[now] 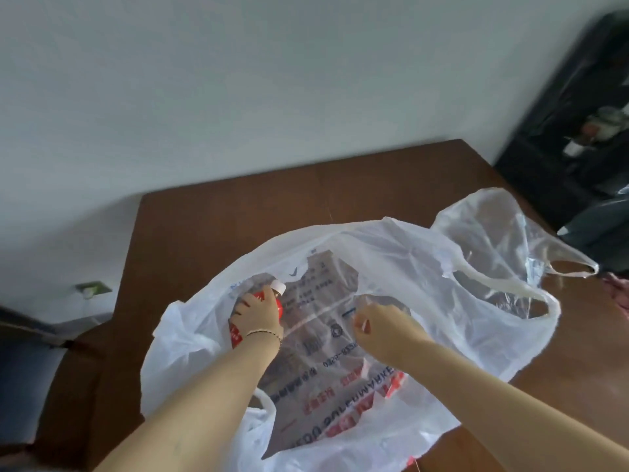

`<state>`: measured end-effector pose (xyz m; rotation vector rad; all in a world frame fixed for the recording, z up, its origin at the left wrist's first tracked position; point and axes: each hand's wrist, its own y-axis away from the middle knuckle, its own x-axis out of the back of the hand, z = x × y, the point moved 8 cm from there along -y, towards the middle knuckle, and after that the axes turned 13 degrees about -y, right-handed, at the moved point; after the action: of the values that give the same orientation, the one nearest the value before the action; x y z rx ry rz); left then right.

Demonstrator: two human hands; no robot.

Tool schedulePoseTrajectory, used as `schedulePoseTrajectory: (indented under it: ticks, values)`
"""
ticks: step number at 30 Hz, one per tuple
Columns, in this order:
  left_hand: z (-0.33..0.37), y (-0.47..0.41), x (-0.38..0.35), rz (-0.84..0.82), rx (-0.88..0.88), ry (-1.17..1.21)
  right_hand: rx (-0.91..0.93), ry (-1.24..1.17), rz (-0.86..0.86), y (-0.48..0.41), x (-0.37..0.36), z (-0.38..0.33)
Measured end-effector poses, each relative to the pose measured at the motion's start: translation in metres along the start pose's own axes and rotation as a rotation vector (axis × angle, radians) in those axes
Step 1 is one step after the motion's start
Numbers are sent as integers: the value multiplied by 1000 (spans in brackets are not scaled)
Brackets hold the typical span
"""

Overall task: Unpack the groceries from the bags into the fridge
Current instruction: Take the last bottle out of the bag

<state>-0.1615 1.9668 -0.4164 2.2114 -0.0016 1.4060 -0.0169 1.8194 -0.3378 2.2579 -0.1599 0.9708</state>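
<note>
A large white plastic grocery bag [391, 267] with red and blue print lies open on the brown wooden table [238, 226]. Inside it, my left hand [258, 315] grips a bottle [277, 291] with a red label and a white cap, lying at the bag's left side. My right hand [377, 327] pinches the bag's thin plastic near the middle and holds it up. Most of the bottle is hidden under my left hand. The fridge is not in view.
A second, clear plastic bag [493, 233] lies at the table's right side. A dark cabinet [578, 114] stands at the far right. A dark chair [30, 369] sits at the left of the table. A wall socket [93, 288] is low on the left wall.
</note>
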Motion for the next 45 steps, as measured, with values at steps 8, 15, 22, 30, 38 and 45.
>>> schedulePoseTrajectory:
  ticks: [8, 15, 22, 30, 38, 45]
  values:
    - [35, 61, 28, -155, -325, 507, -43, -231, 32, 31, 20, -11]
    - [82, 174, 121, -233, -629, 1176, -98, -834, 31, 104, 38, 11]
    - [147, 322, 209, 145, -1050, 1287, 188, -1075, 548, 236, 114, 83]
    - [320, 530, 202, 96, -1622, 593, 80, -1036, 1006, 445, 142, 279]
    - [535, 704, 162, 153, -1676, 195, -424, -827, 1430, 680, 121, 478]
    - [671, 928, 122, 274, -1997, -59, -820, -762, 1684, 881, 85, 600]
